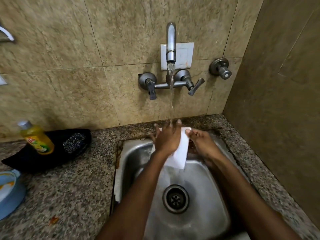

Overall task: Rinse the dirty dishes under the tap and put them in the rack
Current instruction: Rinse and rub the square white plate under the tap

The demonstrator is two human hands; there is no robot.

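Note:
A white rectangular dish [181,151] is held tilted over the steel sink [207,213], under the running tap [171,44]. My right hand [201,143] grips its right edge, thumb on the top corner. My left hand [167,137] lies flat on the dish's face with fingers spread, and the water stream lands on its fingertips. Water runs off the dish's lower edge toward the drain [175,198]. Most of the dish is hidden behind my left hand.
A yellow dish-soap bottle [37,138] and a steel scrubber [74,142] rest in a black tray [26,160] on the granite counter [69,187] at left. A blue plate [10,191] sits at the left edge. Tap handles [194,86] and a separate valve [221,71] are on the tiled wall.

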